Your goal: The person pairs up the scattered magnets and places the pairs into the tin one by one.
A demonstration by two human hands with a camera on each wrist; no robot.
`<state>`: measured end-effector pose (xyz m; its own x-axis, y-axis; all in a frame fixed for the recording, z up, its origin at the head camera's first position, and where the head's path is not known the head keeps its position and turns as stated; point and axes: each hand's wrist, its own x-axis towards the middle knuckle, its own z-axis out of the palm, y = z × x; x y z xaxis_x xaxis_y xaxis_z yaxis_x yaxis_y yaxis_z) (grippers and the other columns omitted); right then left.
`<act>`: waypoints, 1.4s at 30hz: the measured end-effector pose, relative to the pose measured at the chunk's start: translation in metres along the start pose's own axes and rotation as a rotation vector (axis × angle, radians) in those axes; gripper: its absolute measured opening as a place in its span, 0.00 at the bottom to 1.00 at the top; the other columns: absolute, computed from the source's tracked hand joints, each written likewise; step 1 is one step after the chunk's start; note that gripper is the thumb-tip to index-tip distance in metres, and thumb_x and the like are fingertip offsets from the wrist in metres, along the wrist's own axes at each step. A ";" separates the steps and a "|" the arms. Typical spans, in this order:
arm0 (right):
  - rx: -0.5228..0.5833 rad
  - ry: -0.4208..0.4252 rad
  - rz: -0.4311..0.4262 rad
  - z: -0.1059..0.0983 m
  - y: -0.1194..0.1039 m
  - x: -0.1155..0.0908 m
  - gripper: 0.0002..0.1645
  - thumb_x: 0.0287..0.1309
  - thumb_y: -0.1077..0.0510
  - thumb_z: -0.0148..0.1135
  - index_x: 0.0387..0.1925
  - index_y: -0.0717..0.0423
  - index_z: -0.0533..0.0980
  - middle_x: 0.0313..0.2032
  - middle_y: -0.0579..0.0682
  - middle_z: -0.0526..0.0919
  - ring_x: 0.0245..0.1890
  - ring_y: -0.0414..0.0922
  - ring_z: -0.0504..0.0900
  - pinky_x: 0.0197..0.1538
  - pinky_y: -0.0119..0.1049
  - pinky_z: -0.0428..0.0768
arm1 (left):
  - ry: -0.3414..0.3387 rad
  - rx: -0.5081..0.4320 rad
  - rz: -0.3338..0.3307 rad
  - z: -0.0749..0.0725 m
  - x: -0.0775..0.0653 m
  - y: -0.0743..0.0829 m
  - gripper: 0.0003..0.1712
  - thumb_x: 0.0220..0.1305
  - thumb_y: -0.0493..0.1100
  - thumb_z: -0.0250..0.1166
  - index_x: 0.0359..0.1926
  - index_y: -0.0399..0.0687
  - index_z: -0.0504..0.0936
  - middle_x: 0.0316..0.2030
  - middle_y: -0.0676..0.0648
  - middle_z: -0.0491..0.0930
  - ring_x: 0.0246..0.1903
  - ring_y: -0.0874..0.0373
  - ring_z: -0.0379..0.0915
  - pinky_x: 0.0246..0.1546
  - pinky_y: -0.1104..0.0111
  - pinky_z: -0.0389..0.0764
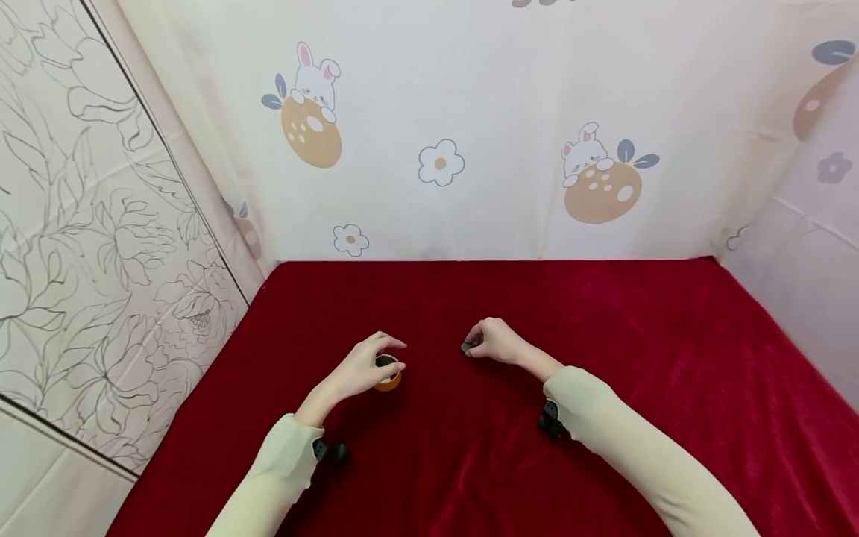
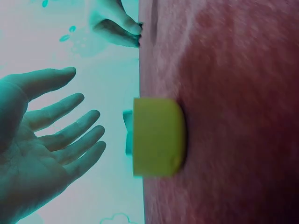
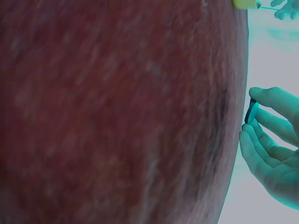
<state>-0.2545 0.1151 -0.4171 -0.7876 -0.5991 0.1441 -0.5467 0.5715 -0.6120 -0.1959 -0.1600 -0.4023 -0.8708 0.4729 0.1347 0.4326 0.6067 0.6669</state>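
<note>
A small orange cup (image 1: 387,385) stands upright on the red cloth, and something dark (image 1: 385,361) shows at its mouth. In the left wrist view the same cup (image 2: 156,137) looks yellow-green, with a flat piece (image 2: 128,133) sticking out past the rim. My left hand (image 1: 362,367) hovers around and above the cup, its fingers apart and holding nothing. To the right, my right hand (image 1: 495,341) pinches a small grey disc (image 1: 466,347) between thumb and fingers, low over the cloth. The disc (image 3: 252,112) appears tilted on edge in the right wrist view.
A red velvety cloth (image 1: 604,321) with some wrinkles covers the table. Behind it hangs a pale curtain (image 1: 496,89) printed with rabbits and flowers. A floral panel (image 1: 101,224) borders the left side. Both sleeves carry a dark wrist camera (image 1: 552,420).
</note>
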 end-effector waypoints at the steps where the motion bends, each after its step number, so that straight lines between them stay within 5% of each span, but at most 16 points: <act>1: 0.001 0.001 0.000 0.001 -0.002 0.000 0.08 0.45 0.64 0.64 0.30 0.66 0.80 0.27 0.53 0.82 0.27 0.42 0.78 0.30 0.30 0.75 | 0.004 0.010 0.001 -0.001 -0.002 -0.002 0.20 0.57 0.43 0.61 0.50 0.40 0.74 0.45 0.44 0.72 0.49 0.49 0.67 0.48 0.55 0.69; 26: 0.073 -0.005 -0.045 0.028 -0.055 0.014 0.09 0.46 0.64 0.64 0.32 0.63 0.80 0.29 0.51 0.78 0.28 0.41 0.76 0.31 0.25 0.74 | 0.028 0.034 -0.115 -0.003 -0.025 -0.024 0.28 0.54 0.40 0.63 0.57 0.37 0.68 0.49 0.44 0.70 0.50 0.46 0.67 0.48 0.55 0.69; 42: 0.101 0.016 -0.056 0.054 -0.079 0.025 0.08 0.46 0.63 0.65 0.32 0.61 0.80 0.28 0.49 0.77 0.28 0.40 0.75 0.30 0.24 0.73 | -0.011 -0.147 -0.175 0.001 -0.029 -0.039 0.27 0.56 0.36 0.61 0.57 0.33 0.67 0.50 0.40 0.70 0.49 0.46 0.70 0.45 0.61 0.73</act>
<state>-0.2159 0.0246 -0.4070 -0.7616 -0.6190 0.1919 -0.5589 0.4776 -0.6779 -0.1871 -0.1961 -0.4331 -0.9265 0.3762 -0.0001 0.2358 0.5809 0.7790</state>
